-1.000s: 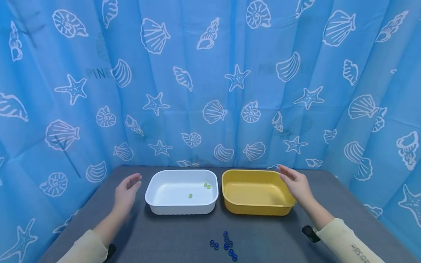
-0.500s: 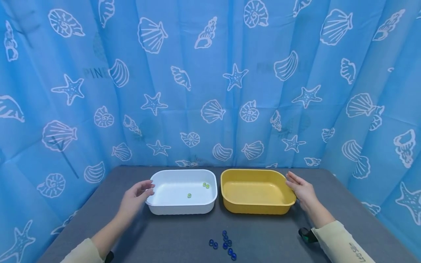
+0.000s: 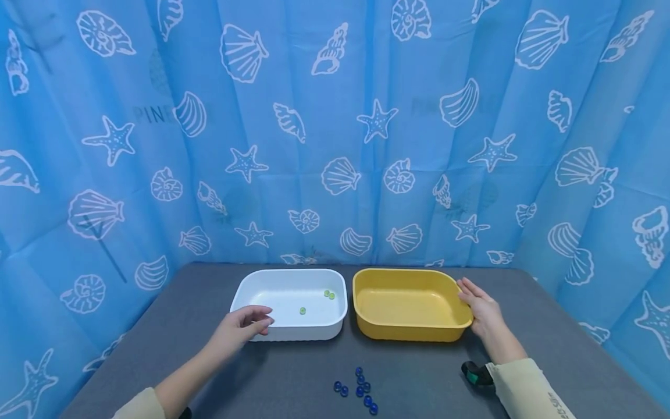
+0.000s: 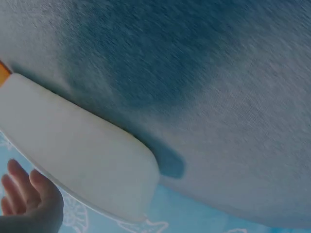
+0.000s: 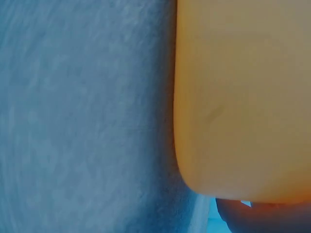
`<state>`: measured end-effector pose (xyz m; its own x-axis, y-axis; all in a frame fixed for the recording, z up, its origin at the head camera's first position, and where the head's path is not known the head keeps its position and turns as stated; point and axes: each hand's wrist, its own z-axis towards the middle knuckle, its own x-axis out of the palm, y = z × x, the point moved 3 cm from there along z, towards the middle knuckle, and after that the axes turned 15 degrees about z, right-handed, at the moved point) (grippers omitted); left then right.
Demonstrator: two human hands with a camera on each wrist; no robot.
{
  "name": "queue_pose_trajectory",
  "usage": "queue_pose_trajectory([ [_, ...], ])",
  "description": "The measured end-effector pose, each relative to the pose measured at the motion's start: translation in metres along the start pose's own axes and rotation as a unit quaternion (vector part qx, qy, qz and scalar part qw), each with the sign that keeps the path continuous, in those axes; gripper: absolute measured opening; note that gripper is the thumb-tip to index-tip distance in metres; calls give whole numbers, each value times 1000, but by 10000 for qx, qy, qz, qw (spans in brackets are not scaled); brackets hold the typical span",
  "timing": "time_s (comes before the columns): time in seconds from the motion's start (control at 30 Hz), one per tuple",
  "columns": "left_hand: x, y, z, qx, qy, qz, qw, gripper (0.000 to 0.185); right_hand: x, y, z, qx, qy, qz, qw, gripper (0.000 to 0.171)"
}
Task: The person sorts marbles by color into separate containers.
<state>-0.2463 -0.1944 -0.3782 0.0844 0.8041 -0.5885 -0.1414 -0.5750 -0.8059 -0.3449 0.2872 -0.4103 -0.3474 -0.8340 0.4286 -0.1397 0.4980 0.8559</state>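
My left hand [image 3: 243,329] hovers over the front left corner of the white tub [image 3: 293,333], fingers loosely bent. In the left wrist view its fingers [image 4: 22,187] hold nothing visible, beyond the tub's rim. Inside the white tub lie three small green beads [image 3: 302,311], two of them side by side. My right hand [image 3: 484,314] rests against the right side of the yellow tub [image 3: 410,334], fingertips at its rim. The right wrist view shows part of that hand [image 5: 262,216] at the tub's outer wall; most of it is hidden.
Several dark blue beads [image 3: 360,391] lie loose on the grey cloth-covered table [image 3: 293,378], in front of the tubs. The two tubs stand next to each other with a narrow gap. A blue shell-patterned curtain [image 3: 324,134] hangs behind and along the sides.
My left hand has moved right, from beside the white tub to over its front left corner. My right hand has shifted slightly right and down to the yellow tub's side.
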Motion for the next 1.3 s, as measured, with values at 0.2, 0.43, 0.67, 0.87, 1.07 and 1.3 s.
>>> queue_pose_trajectory([
  [0.2,15,0,-2,417,985,-228,9940,39,0,-3,2,57,25,207,9998,56],
  [0.43,39,-2,-2,511,1626,-329,9848,34,0,-2,1,24,10,125,9999,54],
  [0.67,62,-5,-3,645,1860,118,9804,27,0,-3,-1,10,-23,36,10000,53],
  [0.87,81,-7,-2,537,2133,338,9749,28,2,-2,-1,-59,-45,79,9999,53],
  [1.07,97,-6,5,488,2308,660,9695,30,3,-2,0,-117,-116,66,9998,52],
  [1.3,118,27,25,563,2689,800,9582,39,2,-4,-2,-209,-157,-31,9997,51],
])
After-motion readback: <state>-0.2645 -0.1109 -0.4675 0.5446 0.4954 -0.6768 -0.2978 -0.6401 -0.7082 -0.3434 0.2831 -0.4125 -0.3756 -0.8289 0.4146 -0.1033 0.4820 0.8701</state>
